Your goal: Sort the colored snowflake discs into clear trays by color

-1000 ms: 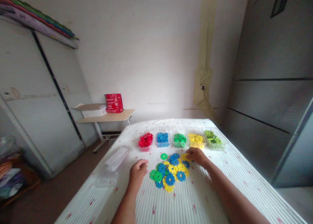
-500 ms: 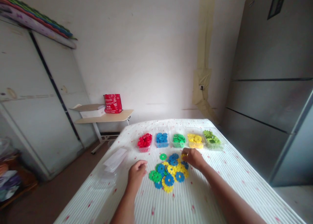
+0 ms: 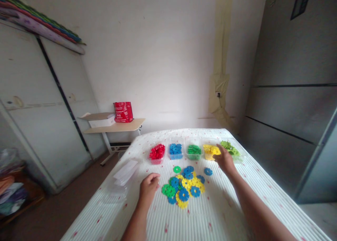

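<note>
The right hand is at the right side of the far tub of yellow discs, while the left hand, loosely curled, is left of the nearer mixed pile of blue, green and yellow discs.

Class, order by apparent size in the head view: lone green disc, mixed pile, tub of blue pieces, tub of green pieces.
Mixed pile
Tub of blue pieces, tub of green pieces: too alike to rank
Lone green disc
</note>
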Motion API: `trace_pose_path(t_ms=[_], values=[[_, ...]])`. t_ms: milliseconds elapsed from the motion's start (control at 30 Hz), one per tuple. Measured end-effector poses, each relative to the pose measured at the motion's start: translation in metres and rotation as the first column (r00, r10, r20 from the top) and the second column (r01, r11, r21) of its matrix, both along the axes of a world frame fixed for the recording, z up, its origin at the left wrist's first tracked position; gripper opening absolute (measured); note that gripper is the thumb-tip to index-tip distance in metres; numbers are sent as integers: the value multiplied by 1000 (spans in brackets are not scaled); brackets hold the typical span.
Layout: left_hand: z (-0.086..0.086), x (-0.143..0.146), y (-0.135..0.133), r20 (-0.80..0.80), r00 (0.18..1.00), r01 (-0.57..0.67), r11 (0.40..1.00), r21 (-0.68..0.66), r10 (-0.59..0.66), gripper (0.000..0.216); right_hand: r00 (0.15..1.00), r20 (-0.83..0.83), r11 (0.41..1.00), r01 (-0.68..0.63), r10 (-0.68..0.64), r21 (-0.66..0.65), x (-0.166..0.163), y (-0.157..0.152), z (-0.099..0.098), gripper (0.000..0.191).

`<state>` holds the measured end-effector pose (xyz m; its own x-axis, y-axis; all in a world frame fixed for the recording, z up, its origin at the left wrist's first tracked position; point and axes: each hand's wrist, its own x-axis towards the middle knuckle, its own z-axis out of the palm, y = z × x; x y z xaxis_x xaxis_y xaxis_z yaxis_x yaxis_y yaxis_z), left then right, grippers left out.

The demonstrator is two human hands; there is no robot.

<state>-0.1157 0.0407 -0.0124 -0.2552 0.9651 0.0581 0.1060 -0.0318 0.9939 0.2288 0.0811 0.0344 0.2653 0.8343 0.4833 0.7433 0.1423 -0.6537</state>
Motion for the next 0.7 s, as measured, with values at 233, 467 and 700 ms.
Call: trace_pose_path(t_ms=[233,467,700], values=[[1,0,-1,0,1000,2,1000,-5,-2,31,995,31,995,-99,99,-7,-8,-7,-1,22],[6,1,-3,-8,1000,5,1000,-7,-5,32,983,86,986,-161,165,-54,-25,-13,0,19],[10,3,-4,-25,1000,-7,1000,-14,7,32,982,131,981,-114,134,-155,-16,-14,0,22]])
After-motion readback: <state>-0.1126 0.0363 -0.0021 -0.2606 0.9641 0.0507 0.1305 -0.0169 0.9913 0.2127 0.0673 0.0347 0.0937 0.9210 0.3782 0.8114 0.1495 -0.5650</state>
